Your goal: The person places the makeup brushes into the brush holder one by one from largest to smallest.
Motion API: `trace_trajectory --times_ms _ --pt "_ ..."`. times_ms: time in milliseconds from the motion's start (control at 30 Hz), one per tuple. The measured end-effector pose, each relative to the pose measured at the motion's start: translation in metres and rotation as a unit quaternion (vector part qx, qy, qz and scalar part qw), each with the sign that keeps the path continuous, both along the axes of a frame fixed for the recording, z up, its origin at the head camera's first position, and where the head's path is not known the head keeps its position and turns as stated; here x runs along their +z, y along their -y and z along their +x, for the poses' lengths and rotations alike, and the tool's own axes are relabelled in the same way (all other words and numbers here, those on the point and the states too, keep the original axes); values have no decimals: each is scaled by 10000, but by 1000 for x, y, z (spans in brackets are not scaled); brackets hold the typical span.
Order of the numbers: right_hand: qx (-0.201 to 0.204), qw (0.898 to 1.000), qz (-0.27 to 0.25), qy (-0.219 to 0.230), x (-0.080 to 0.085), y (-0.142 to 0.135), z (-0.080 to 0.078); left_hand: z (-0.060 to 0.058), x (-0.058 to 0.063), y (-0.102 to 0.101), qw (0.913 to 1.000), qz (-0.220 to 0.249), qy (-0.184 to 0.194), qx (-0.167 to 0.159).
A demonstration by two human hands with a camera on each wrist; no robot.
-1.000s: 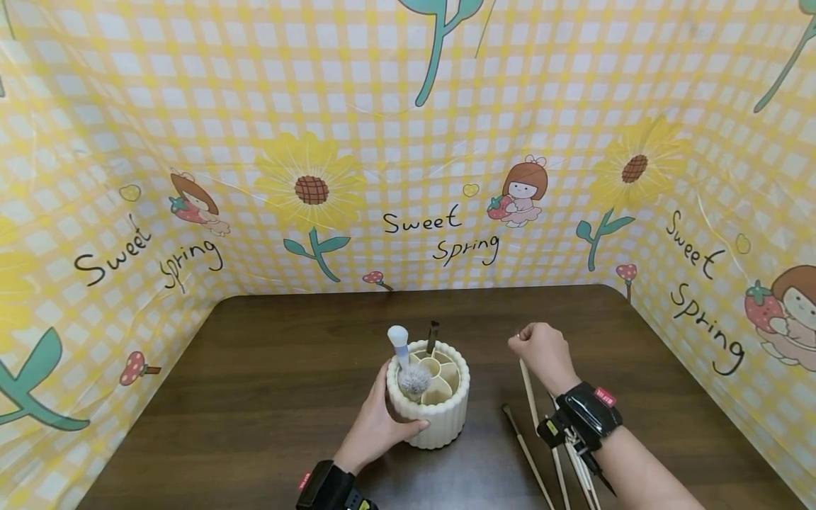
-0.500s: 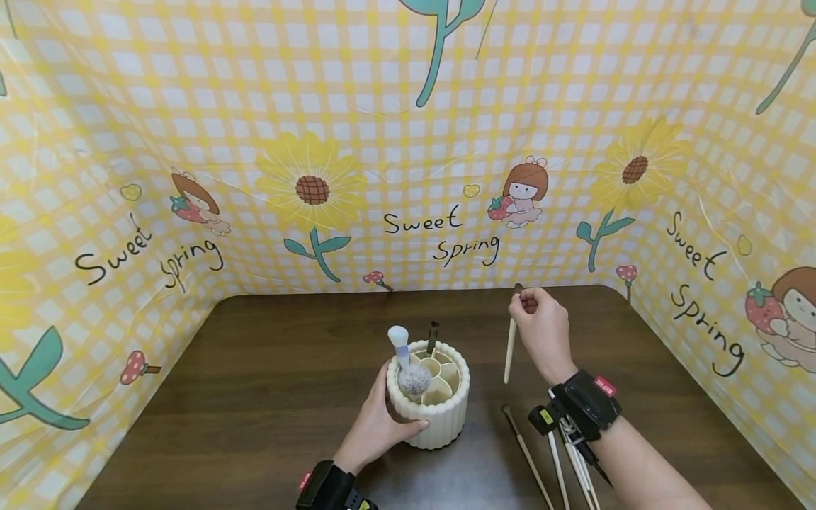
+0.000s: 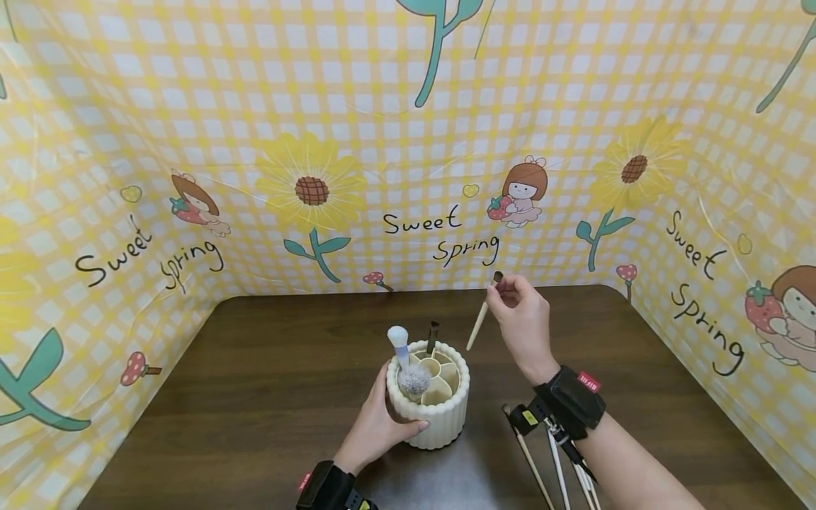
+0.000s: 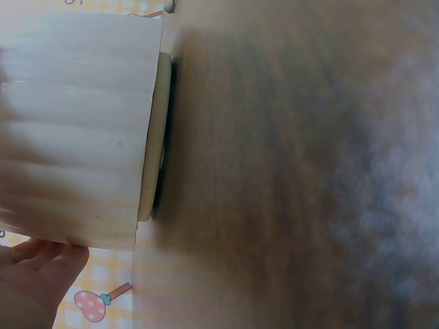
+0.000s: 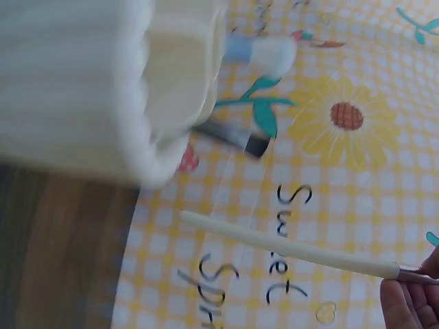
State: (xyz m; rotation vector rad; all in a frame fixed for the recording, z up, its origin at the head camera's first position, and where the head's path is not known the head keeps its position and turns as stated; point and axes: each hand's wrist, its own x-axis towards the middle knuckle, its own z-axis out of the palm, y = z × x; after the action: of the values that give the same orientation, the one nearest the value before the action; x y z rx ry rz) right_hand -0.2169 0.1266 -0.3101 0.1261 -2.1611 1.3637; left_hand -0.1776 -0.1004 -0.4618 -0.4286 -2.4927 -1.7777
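- Here's the brush, up in the air just right of the cup, a slim one with a smooth, cream handle, rounded at the end.
- Silver metal at its collar, a small dark tip on top, and it leans: tip up, handle slanting down towards the cup's rim, near but apart.
- Right hand: thumb and fingers pinch together on the brush, up by the metal.
- Left hand: curved round the cup's left side, thumb across the front, gripping it.
- The cup stands upright on the desk, cream too, ribbed wall, scalloped rim, a ring of compartments about a round middle one.
- Inside, a white-headed brush with a lilac-blue handle, a fluffy grey-white head below it, and a flat dark brush at the back.
- Down on the desk, a dark-tipped brush beside several pale sticks, partly hidden under the right wrist.
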Motion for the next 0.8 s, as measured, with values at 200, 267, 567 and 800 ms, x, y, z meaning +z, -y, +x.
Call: trace_trajectory --times_ms 200,267,567,800 --pt "349 9990 -281 -47 0 9 5 1 2 0 10000 -14 -27 -16" --pt "431 9987 -254 36 -1 12 7 1 1 0 10000 -12 -16 -12" --pt "616 9972 -2 424 -16 21 6 3 1 0 10000 -73 5 11" --pt "731 9954 290 549 -25 27 3 2 2 1 9999 -88 -33 38"
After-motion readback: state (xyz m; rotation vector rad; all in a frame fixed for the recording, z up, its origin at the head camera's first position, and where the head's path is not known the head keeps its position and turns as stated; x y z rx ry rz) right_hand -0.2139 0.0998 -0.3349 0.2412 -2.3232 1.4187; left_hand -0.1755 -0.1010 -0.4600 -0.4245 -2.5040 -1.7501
